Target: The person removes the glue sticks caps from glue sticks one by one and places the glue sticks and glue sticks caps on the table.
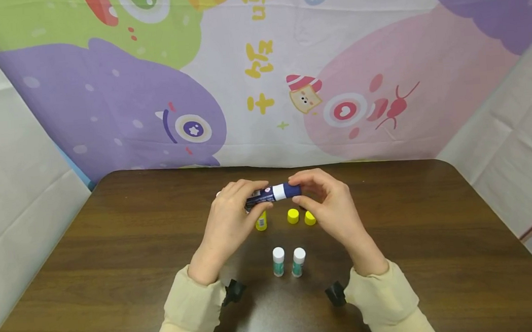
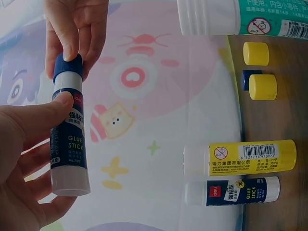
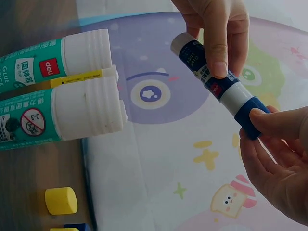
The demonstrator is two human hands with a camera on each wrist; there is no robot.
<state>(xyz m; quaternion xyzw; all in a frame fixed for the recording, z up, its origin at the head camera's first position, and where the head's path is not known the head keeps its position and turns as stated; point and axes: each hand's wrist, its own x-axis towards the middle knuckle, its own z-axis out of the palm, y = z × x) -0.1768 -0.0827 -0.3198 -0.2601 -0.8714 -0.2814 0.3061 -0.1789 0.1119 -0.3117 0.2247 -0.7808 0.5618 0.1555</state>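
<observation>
A navy-blue glue stick (image 1: 263, 195) is held up above the table, tilted slightly, its label reading GLUE STICK in the left wrist view. My left hand (image 1: 227, 211) grips its body between thumb and fingers. At the other end, the thumb and fingertips of my right hand (image 1: 334, 202) pinch the blue cap (image 2: 68, 65). A white band (image 3: 237, 97) shows between cap and label. Below the hands stands a yellow glue stick (image 2: 250, 158), uncapped end up, with a second blue glue stick (image 2: 243, 191) beside it, mostly hidden in the head view.
Two green glue sticks (image 1: 278, 261) with white tops stand on the brown table (image 1: 117, 276), nearer the body. Two yellow caps (image 1: 293, 216) lie farther back, and a blue cap (image 2: 245, 80) is partly hidden behind one. A cartoon-printed cloth (image 1: 264, 140) hangs behind the table.
</observation>
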